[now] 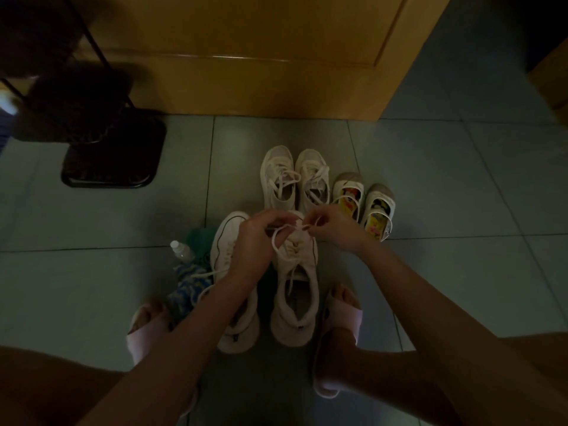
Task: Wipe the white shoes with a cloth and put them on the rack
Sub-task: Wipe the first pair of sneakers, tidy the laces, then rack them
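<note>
1. A white lace-up mesh sneaker (296, 290) sits on the grey tiled floor (430, 179) between the person's feet, toe pointing away.
2. Left hand (255, 238) and right hand (332, 226) hover over its toe end, fingers curled, each pinching the white shoelace (274, 243), which loops between them.
3. Its matching white sneaker (229, 250) lies just beside it on the left, half hidden under the left forearm.
4. Farther off stand a second pair of white sneakers (279, 176) and small strapped children's shoes with colourful insoles (349, 192).
5. Left of the near pair: a clear plastic bottle (182, 250), a green cloth (199, 238) and a blue-and-white patterned cloth (187, 287), all dim and partly covered.
6. A black metal rack (113, 155) stands at the floor's far left, its upper part dark, blurred and cut off.
</note>
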A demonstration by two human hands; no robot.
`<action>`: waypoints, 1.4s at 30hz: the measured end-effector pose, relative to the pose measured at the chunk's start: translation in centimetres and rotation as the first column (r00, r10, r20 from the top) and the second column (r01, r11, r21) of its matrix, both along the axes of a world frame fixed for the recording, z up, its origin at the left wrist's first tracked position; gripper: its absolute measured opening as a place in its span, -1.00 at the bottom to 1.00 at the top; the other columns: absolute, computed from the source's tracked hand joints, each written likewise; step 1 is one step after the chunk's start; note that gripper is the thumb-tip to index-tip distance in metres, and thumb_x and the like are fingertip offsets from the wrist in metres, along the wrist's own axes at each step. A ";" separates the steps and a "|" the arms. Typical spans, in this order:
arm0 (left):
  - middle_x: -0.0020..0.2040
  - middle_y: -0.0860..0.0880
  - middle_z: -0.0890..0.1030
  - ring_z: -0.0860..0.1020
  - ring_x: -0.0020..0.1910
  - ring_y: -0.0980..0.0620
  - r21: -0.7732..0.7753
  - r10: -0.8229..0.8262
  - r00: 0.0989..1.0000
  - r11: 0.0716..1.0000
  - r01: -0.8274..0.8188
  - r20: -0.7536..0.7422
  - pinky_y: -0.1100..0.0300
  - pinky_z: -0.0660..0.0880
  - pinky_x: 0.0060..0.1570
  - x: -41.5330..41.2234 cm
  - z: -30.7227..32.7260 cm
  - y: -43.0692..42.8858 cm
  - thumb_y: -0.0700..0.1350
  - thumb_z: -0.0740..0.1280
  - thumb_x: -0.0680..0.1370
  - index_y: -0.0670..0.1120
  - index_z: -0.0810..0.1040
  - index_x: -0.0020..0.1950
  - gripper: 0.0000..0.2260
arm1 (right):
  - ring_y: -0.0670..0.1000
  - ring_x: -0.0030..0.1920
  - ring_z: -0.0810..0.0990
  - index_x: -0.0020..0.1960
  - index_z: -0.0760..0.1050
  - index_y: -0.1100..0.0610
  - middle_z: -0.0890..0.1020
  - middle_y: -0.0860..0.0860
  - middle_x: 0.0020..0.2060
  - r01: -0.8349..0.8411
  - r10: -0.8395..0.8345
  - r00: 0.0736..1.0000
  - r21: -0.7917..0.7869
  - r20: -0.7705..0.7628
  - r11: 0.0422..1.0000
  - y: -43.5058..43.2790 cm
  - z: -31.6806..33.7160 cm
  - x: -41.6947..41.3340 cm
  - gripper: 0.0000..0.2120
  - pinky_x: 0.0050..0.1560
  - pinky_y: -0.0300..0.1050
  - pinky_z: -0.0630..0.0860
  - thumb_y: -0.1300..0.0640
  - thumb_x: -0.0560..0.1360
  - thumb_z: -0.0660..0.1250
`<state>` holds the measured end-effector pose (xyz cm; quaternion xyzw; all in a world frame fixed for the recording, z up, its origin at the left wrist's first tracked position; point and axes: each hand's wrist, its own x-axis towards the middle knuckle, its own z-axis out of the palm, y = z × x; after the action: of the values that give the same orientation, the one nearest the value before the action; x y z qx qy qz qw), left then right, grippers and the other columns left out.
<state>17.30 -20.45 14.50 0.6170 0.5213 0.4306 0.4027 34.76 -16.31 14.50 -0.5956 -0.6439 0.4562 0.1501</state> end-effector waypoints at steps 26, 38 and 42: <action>-0.17 0.07 0.64 0.61 -0.21 0.28 -0.264 0.103 0.984 0.962 -0.062 0.144 0.41 0.53 -0.13 0.1 0.6 -0.2 -0.32 0.41 0.42 -0.14 0.61 -0.09 -0.88 | 0.21 -0.13 0.61 0.14 0.54 0.15 0.65 0.19 -0.13 0.054 -0.243 0.898 0.456 0.366 0.888 0.3 0.8 -0.9 -0.78 -0.19 -0.01 0.49 0.19 0.56 0.20; -0.16 0.03 0.66 0.64 -0.15 0.15 -0.292 0.106 0.978 0.955 -0.049 0.181 0.24 0.59 -0.05 0.0 0.5 -0.1 -0.33 0.40 0.42 -0.11 0.60 -0.10 -0.86 | -0.04 -0.53 0.59 -0.08 0.49 0.37 0.62 0.15 -0.30 0.545 -0.649 0.725 -0.382 -0.232 0.746 1.4 0.3 -0.6 -0.83 -0.50 -0.28 0.52 0.29 0.58 0.18; -0.16 0.03 0.66 0.64 -0.13 0.10 -0.267 0.076 0.982 0.963 -0.027 0.174 0.22 0.59 -0.04 0.2 0.5 -0.2 -0.33 0.41 0.41 -0.11 0.60 -0.11 -0.85 | 0.13 -0.19 0.63 -0.11 0.54 0.20 0.60 0.15 -0.21 0.580 -0.566 0.802 0.020 -0.193 0.814 1.4 0.2 -0.7 -0.87 -0.17 -0.04 0.58 0.35 0.52 0.24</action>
<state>17.51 -20.64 15.04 0.5021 0.5507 0.4223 0.5160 34.07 -14.92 14.68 -0.7128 -0.4350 0.4153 0.3607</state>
